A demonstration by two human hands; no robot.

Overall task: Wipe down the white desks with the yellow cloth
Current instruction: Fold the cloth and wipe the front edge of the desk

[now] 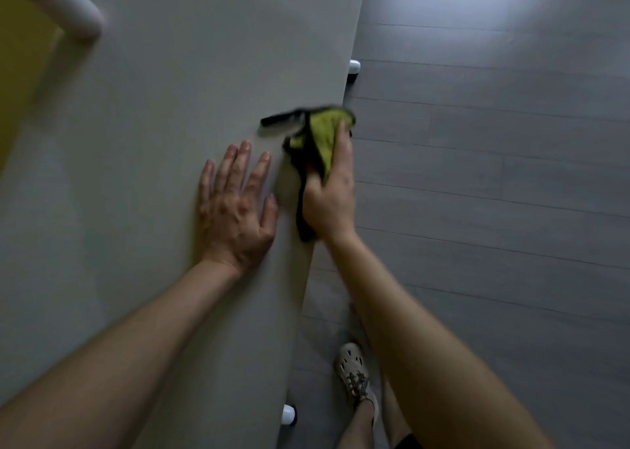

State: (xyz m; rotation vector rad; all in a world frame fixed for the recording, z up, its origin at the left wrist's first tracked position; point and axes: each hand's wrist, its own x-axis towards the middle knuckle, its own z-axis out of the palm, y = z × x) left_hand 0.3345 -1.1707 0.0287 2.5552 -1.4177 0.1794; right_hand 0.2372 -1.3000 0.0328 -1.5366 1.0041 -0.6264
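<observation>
– While the left hand [235,206] lies flat on the white surface [153,125], fingers straight and spread, what is the right hand [332,193] doing?
– It sits at three o'clock from the left one, just beside it, at the surface's right edge. Its fingers are curled round the yellow cloth [324,135] and grip it.
– Where exactly is the cloth?
– Bunched under and ahead of that hand, spilling out toward twelve o'clock. Its dark hem trails along the surface edge and is blurred, so I cannot tell how much of it touches the top.
– Anything else around?
– Grey plank floor [494,176] fills the three o'clock side. A pale shoe [354,373] stands on it at six o'clock, near a white leg foot [289,414]. A second leg foot [354,67] shows at one o'clock. At eleven o'clock, a rounded white bar [75,12] lies over the surface's far corner.
</observation>
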